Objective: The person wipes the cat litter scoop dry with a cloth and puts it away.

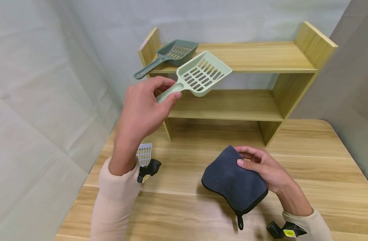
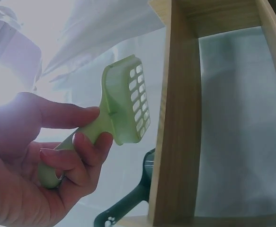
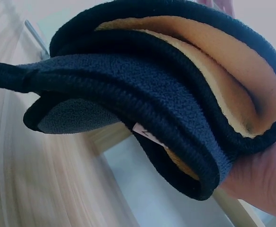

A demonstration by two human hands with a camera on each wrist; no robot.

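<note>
My left hand (image 1: 145, 107) pinches the handle of a light green slotted litter scoop (image 1: 203, 73), held up in front of the shelf's upper board. In the left wrist view the thumb and fingers wrap the handle of the same green scoop (image 2: 123, 104). My right hand (image 1: 266, 169) grips a folded dark blue cloth (image 1: 235, 179) above the table, its black-edged hanging loop pointing down. The right wrist view shows the cloth's (image 3: 142, 80) folded layers with an orange inner side. A dark green scoop (image 1: 178, 52) lies on the top shelf, its handle jutting past the front edge.
A wooden shelf unit (image 1: 232, 104) stands at the back of the wooden table (image 1: 178, 211). On the table near my left wrist lies a pale slotted scoop (image 1: 144, 154), partly hidden by the wrist camera. Pale sheeting (image 1: 45, 100) hangs at the left.
</note>
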